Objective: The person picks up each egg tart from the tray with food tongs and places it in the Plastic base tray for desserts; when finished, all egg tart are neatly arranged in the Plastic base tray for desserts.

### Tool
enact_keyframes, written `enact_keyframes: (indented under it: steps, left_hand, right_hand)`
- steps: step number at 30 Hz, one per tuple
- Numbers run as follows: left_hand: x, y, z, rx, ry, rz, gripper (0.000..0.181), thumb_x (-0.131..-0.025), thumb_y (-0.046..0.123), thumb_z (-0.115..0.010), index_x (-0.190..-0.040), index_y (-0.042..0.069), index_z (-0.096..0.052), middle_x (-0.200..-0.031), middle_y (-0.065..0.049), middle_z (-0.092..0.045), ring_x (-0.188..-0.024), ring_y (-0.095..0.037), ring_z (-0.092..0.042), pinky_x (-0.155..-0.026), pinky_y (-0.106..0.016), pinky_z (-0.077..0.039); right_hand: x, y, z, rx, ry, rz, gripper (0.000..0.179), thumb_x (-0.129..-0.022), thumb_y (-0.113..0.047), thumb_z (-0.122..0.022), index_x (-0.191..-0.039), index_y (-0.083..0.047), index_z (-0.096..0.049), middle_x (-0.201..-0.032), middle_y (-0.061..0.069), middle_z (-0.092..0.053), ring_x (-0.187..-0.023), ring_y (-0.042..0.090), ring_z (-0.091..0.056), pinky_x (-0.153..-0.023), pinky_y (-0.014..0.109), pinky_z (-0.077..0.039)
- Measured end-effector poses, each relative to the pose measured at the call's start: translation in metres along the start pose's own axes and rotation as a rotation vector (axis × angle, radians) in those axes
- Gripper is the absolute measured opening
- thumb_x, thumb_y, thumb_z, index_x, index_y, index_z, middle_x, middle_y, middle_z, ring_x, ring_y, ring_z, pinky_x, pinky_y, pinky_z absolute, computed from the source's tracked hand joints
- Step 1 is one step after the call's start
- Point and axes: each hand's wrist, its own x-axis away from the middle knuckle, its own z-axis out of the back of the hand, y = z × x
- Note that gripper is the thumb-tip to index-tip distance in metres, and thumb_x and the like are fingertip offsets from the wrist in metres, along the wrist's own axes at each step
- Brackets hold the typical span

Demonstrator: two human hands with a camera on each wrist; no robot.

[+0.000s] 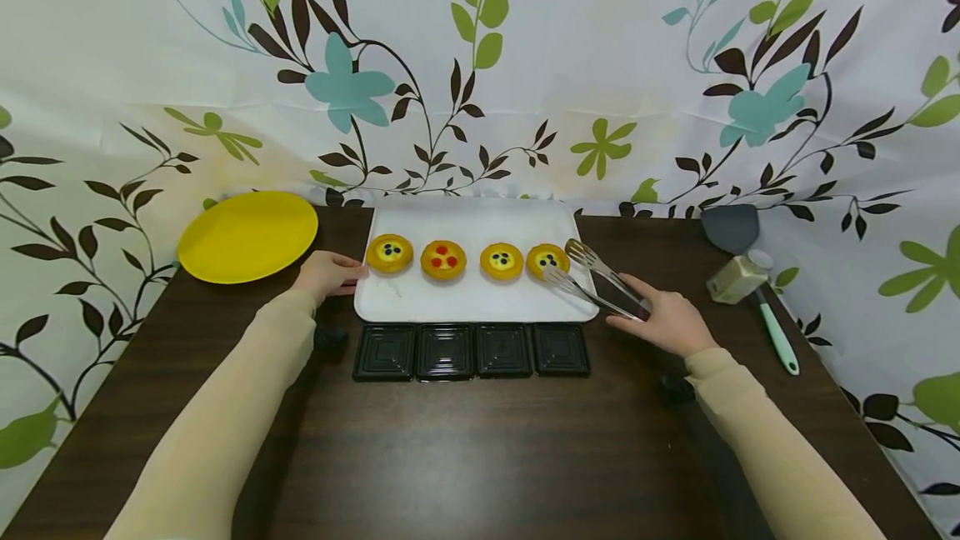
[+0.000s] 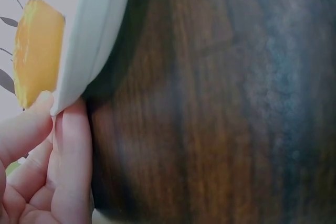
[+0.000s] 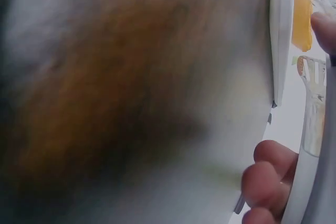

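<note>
- The left edge of the white tray (image 1: 472,300) is pinched by the left hand (image 1: 330,275); in the left wrist view the thumb is laid on top of the rim, and the fingers are placed under it.
- The metal tongs (image 1: 588,259) are gripped by the right hand (image 1: 667,319), at the right end of the tray.
- The two arms of the tongs are spread apart. Their tips are held around the rightmost tart (image 1: 547,261), one at its far right side and one at its near side; whether the tart is touched by them cannot be told.
- Four tarts are set in one row across the white tray. The leftmost tart (image 1: 389,253), the third tart (image 1: 502,262) and the rightmost one are topped with dark blue berries, while the second tart (image 1: 443,260) is topped with red pieces.
- Four black square dishes (image 1: 446,352) are lined up side by side, just in front of the near edge of the tray.
- A yellow plate (image 1: 249,237) is placed at the far left of the dark wooden table (image 1: 472,448).
- At the right side, a spatula (image 1: 780,336) with grey head and pale green handle is seen, and its middle part is hidden by a small jar (image 1: 735,277) with a white lid.
- Behind the table, a white cloth (image 1: 517,107) is hung, printed with leaves and flowers.
</note>
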Motion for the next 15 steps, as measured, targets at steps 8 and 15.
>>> enact_keyframes:
  steps: [8, 15]
  left_hand:
    - [0.0, -0.001, 0.0, 0.0, 0.002, -0.012, 0.043, -0.095, 0.018, -0.058, -0.13, -0.007, -0.052, -0.13, -0.025, -0.05, -0.112, -0.033, -0.058, -0.087, -0.03, -0.053]
    - [-0.004, -0.001, 0.0, -0.011, 0.01, 0.006, 0.044, -0.095, 0.02, -0.059, -0.13, -0.006, -0.052, -0.13, -0.024, -0.051, -0.113, -0.033, -0.058, -0.087, -0.03, -0.054]
  right_hand:
    - [-0.01, -0.003, -0.002, 0.02, 0.026, 0.047, 0.088, -0.074, -0.066, -0.067, -0.142, -0.016, -0.043, -0.062, 0.001, -0.056, -0.053, 0.015, -0.049, -0.047, 0.028, -0.038]
    - [-0.017, -0.005, -0.005, 0.017, 0.004, 0.049, 0.088, -0.073, -0.067, -0.067, -0.141, -0.016, -0.044, -0.061, 0.001, -0.053, -0.053, 0.016, -0.047, -0.046, 0.028, -0.035]
